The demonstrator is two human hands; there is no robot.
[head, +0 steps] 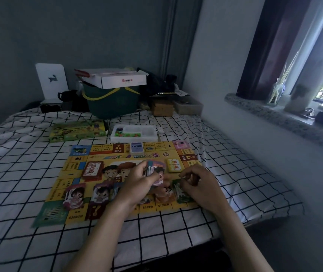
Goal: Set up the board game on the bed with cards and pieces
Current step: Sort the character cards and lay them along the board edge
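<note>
The yellow game board (pixel 98 167) lies flat on the checked bed sheet (pixel 19 173). My left hand (pixel 137 181) grips a stack of cards (pixel 155 170) above the board's middle. My right hand (pixel 198 181) has its fingers curled over a green card pile (pixel 179 191) at the board's near right; whether it pinches a card I cannot tell. Card piles sit on the board: a red deck (pixel 93 170), a yellow deck (pixel 174 164), a blue-white deck (pixel 136 147), a pink one (pixel 179 144), and two character-card piles (pixel 74 196) (pixel 101 193) near the front edge.
A white tray of small coloured pieces (pixel 134 132) and the green game box (pixel 77 130) lie beyond the board. A green bucket (pixel 113 101) with a white carton (pixel 121 78) on top, dark bags and small boxes crowd the bed's far end. A stone windowsill (pixel 274 112) runs along the right.
</note>
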